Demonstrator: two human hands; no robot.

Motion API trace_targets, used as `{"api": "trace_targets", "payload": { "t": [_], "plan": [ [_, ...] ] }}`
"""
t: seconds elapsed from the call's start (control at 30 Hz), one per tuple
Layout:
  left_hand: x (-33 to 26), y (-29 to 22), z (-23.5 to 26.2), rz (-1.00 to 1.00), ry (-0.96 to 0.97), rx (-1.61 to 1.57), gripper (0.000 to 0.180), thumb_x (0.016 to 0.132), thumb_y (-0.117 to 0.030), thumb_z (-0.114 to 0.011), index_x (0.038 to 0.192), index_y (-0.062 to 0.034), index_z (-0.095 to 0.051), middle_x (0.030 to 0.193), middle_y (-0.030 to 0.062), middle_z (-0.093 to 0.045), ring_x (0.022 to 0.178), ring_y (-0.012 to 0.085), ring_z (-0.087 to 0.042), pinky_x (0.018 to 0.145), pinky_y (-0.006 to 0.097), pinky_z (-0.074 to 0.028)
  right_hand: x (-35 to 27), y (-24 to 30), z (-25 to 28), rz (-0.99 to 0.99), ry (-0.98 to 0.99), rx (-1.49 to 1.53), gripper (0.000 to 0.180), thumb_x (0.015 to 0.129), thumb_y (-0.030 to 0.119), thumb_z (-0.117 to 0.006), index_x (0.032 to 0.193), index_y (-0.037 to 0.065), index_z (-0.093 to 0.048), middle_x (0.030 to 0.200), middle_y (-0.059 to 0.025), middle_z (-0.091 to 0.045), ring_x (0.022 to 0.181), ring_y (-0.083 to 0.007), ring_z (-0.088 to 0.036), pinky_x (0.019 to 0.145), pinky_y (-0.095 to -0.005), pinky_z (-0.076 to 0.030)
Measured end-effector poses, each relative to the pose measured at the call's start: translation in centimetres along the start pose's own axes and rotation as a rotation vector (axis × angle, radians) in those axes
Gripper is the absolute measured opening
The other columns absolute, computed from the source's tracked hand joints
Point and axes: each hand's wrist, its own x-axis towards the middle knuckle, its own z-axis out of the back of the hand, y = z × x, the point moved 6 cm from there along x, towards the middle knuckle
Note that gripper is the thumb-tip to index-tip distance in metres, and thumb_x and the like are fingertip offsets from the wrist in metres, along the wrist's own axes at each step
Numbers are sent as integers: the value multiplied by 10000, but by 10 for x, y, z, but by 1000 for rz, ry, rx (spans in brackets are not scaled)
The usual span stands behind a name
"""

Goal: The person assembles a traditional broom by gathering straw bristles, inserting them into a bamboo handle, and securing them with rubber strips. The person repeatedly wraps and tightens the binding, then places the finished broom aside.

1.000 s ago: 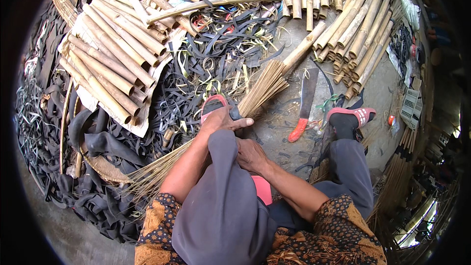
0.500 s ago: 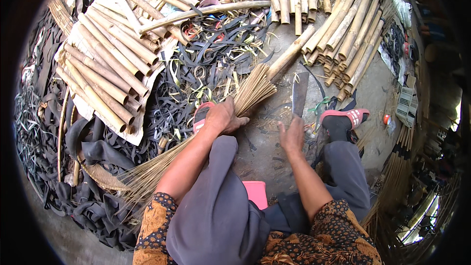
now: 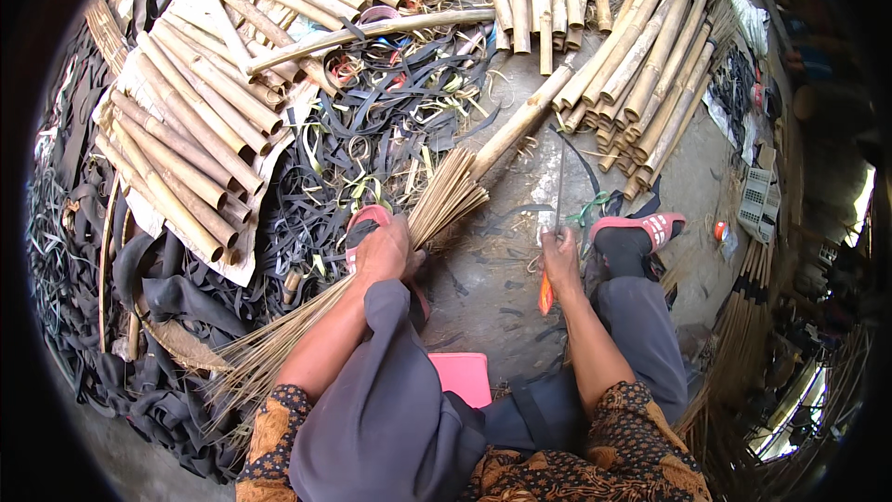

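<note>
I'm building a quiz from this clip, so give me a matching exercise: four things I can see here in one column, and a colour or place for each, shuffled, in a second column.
Things:
1. left hand
2. right hand
3. sandal
4. bamboo poles

Place or state:
A. stacked on the ground at the left
B. red, on the right foot
C. pressing down on the bundle of thin sticks
D. gripping the orange-handled knife

Pairs: 1-C, 2-D, 3-B, 4-A

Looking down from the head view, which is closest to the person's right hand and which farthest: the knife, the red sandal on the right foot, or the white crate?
From the right hand:
1. Knife, in its grip.
2. Red sandal, just to its right.
3. White crate, far right by the wall.
</note>
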Motion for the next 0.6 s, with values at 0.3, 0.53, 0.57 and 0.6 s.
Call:
{"api": "trace_targets", "payload": {
  "t": [0.3, 0.53, 0.57, 0.6],
  "plan": [
    [-6, 0, 1, 32, 10, 17, 477, 807, -238, -849, 1083, 27, -562, 940, 288, -722, 946, 476, -712, 847, 535, -559, 1, 135, -21, 419, 144, -725, 325, 1054, 290, -537, 1065, -25, -616, 867, -314, -667, 902, -517, -659, 776, -545, -497],
    [-2, 4, -3, -15, -3, -8, 468, 806, -231, -848, 1068, 32, -562, 932, 289, -722, 940, 477, -714, 839, 538, -559, -8, 144, -59, 583, 451, -1119, 280, 1044, 221, -505, 1021, -37, -611, 837, -320, -667, 827, -521, -669, 790, -563, -532],
    [0, 4, -3, -18, 3, -5, 467, 806, -233, -848, 1066, 31, -563, 935, 289, -722, 943, 475, -715, 841, 537, -560, -10, 150, -57, 633, 386, -1081, 282, 1044, 220, -504, 1015, -39, -610, 827, -320, -664, 820, -516, -672, 781, -558, -537],
    [1, 4, -4, -21, 10, -2, 466, 805, -235, -848, 1064, 30, -564, 938, 290, -723, 946, 472, -716, 842, 536, -560, -12, 158, -52, 673, 252, -1046, 284, 1045, 220, -503, 1009, -41, -610, 816, -321, -661, 813, -511, -675, 773, -552, -543]
  ]
}}
